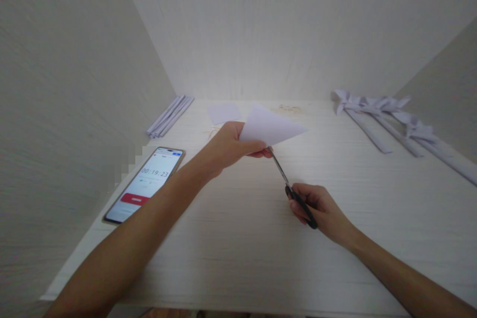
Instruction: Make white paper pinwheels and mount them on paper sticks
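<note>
The left hand [227, 146] pinches a folded white paper triangle [270, 126] in a closed grip, holding it in the air above the pale wood-grain surface [238, 248], with its point aimed away from the smartphone. The right hand [322, 208] is wrapped around the black handles of a pair of slim steel scissors [288, 184], its grip clamped on them, and the blade tips meet the paper's lower edge just beside the left fingertips [261, 151]. Whether the blades stand apart or together cannot be told. The black smartphone with a running timer screen [145, 184] lies flat on the surface, near the left forearm. Beyond the phone, by the left wall, lie 3 or 4 rolled white paper sticks [169, 115]; a small white paper square [223, 112] rests behind the triangle. Well apart from the phone, on the far right, lie white folded paper shapes on long stems [391, 117]. Because the blades sit so close to the pinching fingers, a cut could nick them, and the unsupported paper could twist and skew the cut.
</note>
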A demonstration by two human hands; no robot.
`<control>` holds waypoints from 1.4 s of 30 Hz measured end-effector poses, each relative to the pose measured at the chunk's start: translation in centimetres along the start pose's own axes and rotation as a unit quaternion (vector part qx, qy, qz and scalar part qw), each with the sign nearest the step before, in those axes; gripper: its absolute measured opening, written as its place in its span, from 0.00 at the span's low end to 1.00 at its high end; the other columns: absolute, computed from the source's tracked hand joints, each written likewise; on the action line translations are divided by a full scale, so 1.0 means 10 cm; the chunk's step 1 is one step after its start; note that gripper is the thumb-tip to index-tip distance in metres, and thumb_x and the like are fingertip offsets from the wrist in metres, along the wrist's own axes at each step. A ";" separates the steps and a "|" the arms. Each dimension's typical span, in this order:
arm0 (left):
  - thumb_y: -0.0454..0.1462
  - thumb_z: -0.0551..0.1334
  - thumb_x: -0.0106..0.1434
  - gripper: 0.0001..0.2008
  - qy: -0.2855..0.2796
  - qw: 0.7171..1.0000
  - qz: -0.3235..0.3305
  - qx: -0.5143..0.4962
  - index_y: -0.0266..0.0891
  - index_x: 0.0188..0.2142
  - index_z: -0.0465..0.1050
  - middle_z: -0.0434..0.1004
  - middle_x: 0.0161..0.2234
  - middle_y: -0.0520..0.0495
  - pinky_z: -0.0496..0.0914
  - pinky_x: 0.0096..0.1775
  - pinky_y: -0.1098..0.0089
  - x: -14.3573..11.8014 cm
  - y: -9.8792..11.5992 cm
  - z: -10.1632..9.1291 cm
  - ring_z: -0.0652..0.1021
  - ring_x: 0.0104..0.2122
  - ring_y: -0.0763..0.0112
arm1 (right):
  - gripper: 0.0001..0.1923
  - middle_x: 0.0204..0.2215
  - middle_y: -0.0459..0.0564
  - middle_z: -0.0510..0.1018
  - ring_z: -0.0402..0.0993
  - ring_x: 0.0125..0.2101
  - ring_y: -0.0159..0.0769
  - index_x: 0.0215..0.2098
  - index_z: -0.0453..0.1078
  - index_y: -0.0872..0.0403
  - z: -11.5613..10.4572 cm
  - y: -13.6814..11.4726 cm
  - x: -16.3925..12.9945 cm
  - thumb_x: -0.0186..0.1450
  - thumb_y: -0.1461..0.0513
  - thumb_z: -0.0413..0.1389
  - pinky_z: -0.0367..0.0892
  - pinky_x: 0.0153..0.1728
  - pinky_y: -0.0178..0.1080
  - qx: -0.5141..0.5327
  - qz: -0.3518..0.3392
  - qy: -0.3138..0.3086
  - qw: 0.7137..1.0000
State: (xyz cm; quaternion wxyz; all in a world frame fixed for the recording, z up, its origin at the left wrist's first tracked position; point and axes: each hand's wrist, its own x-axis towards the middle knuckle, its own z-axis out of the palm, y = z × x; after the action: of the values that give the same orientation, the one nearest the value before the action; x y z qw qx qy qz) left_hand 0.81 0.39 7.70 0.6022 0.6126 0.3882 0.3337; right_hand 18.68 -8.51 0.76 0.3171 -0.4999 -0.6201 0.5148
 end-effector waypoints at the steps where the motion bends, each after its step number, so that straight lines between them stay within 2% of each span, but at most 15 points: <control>1: 0.29 0.60 0.48 0.04 -0.002 1.000 0.002 0.000 0.31 0.26 0.72 0.76 0.24 0.46 0.70 0.31 0.73 0.00 0.00 0.00 0.76 0.25 0.73 | 0.20 0.12 0.39 0.56 0.50 0.14 0.23 0.16 0.52 0.54 0.00 0.00 0.00 0.54 0.50 0.51 0.45 0.13 0.31 -0.009 -0.001 0.001 1.000; 11: 0.30 0.59 0.48 0.04 0.003 1.000 0.003 -0.009 0.31 0.26 0.72 0.76 0.24 0.46 0.70 0.32 0.72 -0.01 -0.02 0.01 0.76 0.26 0.72 | 0.19 0.11 0.39 0.55 0.49 0.13 0.23 0.16 0.52 0.54 0.00 0.01 0.00 0.54 0.50 0.51 0.45 0.13 0.30 0.003 0.005 -0.001 1.000; 19: 0.30 0.60 0.47 0.05 0.037 0.999 0.000 -0.030 0.31 0.26 0.71 0.76 0.24 0.47 0.69 0.32 0.72 -0.03 -0.03 0.08 0.76 0.25 0.73 | 0.19 0.12 0.40 0.56 0.50 0.14 0.24 0.17 0.53 0.54 0.01 -0.03 0.00 0.54 0.50 0.51 0.45 0.14 0.31 0.005 -0.009 -0.002 1.000; 42: 0.31 0.59 0.48 0.06 0.080 0.996 0.019 -0.040 0.30 0.27 0.70 0.75 0.24 0.47 0.70 0.34 0.71 -0.02 -0.11 0.14 0.75 0.26 0.73 | 0.19 0.11 0.39 0.55 0.50 0.13 0.23 0.16 0.52 0.54 0.03 -0.02 0.01 0.54 0.50 0.50 0.45 0.13 0.30 0.011 0.007 0.016 1.000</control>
State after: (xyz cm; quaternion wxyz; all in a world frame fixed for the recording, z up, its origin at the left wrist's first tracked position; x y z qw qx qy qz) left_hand 1.88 -0.51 6.58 0.5865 0.5668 0.4100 0.4083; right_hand 18.31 -8.53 0.88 0.3288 -0.5086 -0.6058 0.5160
